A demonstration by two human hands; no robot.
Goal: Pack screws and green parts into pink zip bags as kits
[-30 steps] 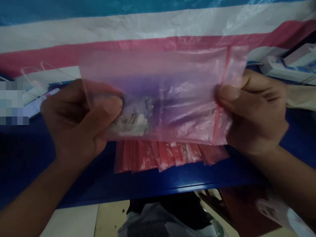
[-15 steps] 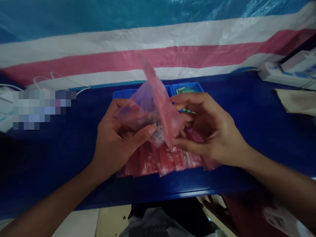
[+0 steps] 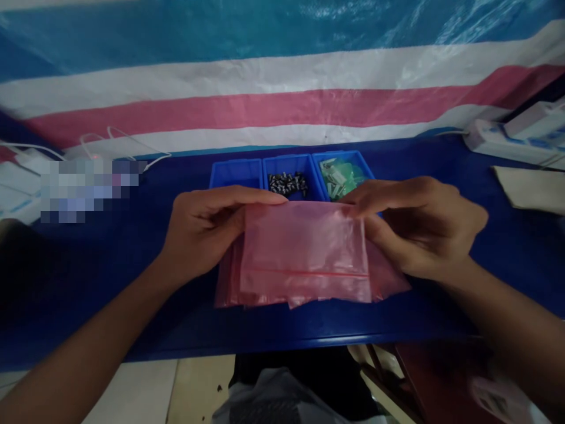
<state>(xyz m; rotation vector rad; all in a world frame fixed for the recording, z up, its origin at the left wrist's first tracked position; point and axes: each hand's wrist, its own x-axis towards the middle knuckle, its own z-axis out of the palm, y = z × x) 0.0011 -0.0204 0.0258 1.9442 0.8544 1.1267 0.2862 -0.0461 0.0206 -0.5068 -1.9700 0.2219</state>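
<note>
A flat pink zip bag (image 3: 304, 247) lies over several other pink bags (image 3: 391, 274) on the blue table, its red zip line toward the front edge. My left hand (image 3: 207, 229) pinches the bag's upper left corner between thumb and fingers. At its upper right corner, my right hand (image 3: 415, 224) holds the same bag, thumb below and fingers on top. Just behind the bag stand a blue bin of dark metal screws (image 3: 286, 184) and a blue bin with green and clear packets (image 3: 342, 176).
A third blue bin (image 3: 236, 174) stands at the left of the row. White cables and a pixelated object are at the left. A white power strip (image 3: 507, 141) and a beige sheet (image 3: 532, 187) lie at the right. A striped sheet (image 3: 282, 109) hangs behind.
The raised, folded pink bag is now spread flat over the others. Both hands have moved to its upper corners, and the bins behind have come into view.
</note>
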